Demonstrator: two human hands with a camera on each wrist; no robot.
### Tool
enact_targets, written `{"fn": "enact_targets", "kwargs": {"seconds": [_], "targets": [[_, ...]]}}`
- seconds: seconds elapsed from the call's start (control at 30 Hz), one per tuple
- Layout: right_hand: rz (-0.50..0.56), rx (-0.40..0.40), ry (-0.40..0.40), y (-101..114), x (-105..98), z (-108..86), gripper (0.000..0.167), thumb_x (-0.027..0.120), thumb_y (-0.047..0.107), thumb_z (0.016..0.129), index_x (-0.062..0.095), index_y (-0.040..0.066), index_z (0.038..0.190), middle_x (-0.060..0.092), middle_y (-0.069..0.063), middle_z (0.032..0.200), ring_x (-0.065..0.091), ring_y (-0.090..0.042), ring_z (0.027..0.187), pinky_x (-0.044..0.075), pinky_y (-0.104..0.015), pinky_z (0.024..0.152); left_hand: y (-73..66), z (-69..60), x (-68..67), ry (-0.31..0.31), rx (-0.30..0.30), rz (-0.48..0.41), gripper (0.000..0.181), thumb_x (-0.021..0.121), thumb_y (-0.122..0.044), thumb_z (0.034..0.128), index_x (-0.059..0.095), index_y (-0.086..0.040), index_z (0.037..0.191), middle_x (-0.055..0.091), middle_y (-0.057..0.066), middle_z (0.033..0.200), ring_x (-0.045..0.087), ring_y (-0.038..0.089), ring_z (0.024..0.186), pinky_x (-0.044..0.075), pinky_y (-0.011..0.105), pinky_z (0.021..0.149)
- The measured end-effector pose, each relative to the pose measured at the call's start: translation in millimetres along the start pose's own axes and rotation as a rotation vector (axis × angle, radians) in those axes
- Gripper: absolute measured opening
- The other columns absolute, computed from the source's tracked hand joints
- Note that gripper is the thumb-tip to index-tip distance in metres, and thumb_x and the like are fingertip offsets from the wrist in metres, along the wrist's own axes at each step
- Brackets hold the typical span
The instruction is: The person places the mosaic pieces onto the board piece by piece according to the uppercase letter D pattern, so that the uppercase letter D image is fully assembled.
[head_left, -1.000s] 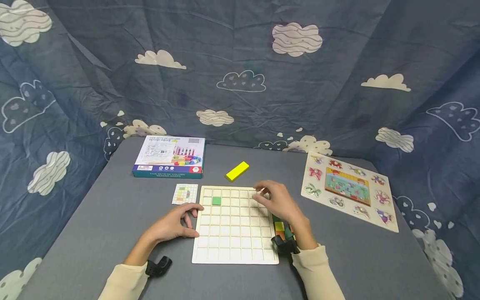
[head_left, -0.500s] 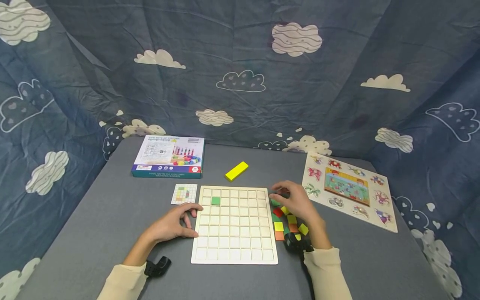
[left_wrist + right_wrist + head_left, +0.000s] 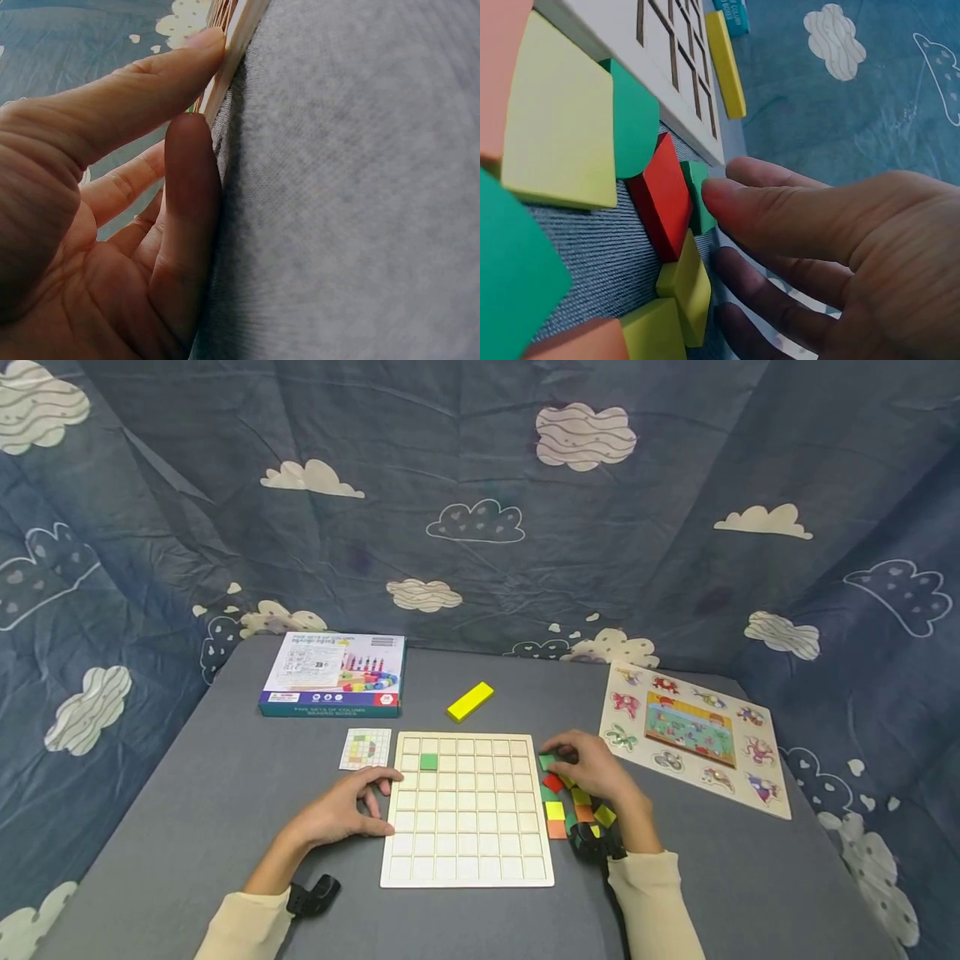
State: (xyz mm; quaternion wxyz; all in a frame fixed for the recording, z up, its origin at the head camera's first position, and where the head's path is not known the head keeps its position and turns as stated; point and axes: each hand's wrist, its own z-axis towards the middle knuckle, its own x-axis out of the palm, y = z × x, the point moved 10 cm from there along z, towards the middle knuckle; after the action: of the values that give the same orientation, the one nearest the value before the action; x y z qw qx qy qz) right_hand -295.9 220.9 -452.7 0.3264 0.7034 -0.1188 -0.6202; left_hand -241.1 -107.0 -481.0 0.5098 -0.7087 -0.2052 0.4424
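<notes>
My left hand rests at the left edge of a pale wooden grid board, its thumb and fingers against the rim. In the left wrist view the thumb lies on the board's edge. One green square block sits in a cell near the board's upper left. Beyond the board's right edge, my right hand pinches a green block between thumb and index finger. A red block and yellow blocks lie right beside it on the table.
Several coloured blocks are heaped right of the board. A small pattern card lies at its upper left. Behind stand a boxed set and a yellow bar. A wooden picture puzzle lies at the right. Patterned cloth surrounds the table.
My right hand has moved right from above the board's upper right corner, then lowered to the green block among the loose blocks. The left hand stays at the board's left edge.
</notes>
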Motion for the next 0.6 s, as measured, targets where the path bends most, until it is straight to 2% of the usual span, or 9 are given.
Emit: {"fn": "enact_targets", "kwargs": {"seconds": [0.33, 0.6], "targets": [[0.01, 0.014, 0.022, -3.7, 2.8, 2.2, 0.02, 0.068, 0.002, 0.092, 0.074, 0.01, 0.109, 0.066, -0.014, 0.117, 0.063, -0.034, 0.108, 0.051, -0.051, 0.092, 1.6, 1.1, 0.2, 0.003, -0.018, -0.005, 0.069, 0.086, -0.01, 0.0771, 0.053, -0.003, 0.137, 0.053, 0.012, 0.109, 0.059, 0.014, 0.074, 0.047, 0.027, 0.073], [0.014, -0.031, 0.017, 0.4, 2.2, 1.8, 0.021, 0.066, -0.004, 0.09, 0.075, 0.009, 0.105, 0.067, -0.014, 0.116, 0.061, -0.036, 0.109, 0.048, -0.054, 0.095, -3.8, -0.6, -1.6, -0.003, 0.004, -0.029, 0.069, 0.086, -0.008, 0.0767, 0.052, 0.0, 0.137, 0.053, 0.014, 0.109, 0.059, 0.014, 0.073, 0.047, 0.026, 0.073]]}}
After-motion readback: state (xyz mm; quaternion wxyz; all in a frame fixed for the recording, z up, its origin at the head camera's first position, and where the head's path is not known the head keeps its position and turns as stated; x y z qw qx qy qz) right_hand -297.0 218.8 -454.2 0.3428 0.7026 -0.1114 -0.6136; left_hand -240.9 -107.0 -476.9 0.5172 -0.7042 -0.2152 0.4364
